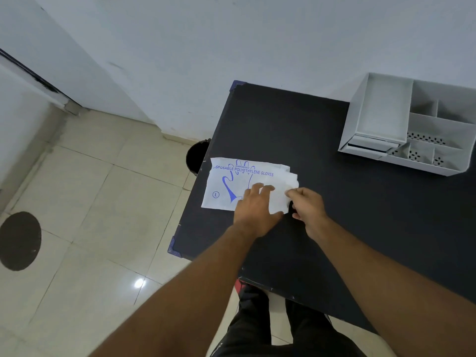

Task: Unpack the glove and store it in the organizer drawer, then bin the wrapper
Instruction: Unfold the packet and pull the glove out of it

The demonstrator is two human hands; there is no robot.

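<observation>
A white paper wrapper [231, 181] printed in blue with a glove outline and "disposable polyethylene gloves" lies flat near the left edge of the black table [334, 228]. My left hand [255, 210] presses down on its lower right part, fingers spread. A pale, translucent glove [283, 191] sticks out of the wrapper's right end. My right hand [307, 204] pinches the glove's edge between thumb and fingers. The white organizer [412, 130] stands at the table's far right, with a small drawer [371, 146] at its lower left front, which looks slightly open.
A black bin [197, 157] stands on the tiled floor just beyond the table's left edge, partly hidden by the tabletop. A dark round patch [19, 240] marks the floor at far left. The white wall runs behind the table.
</observation>
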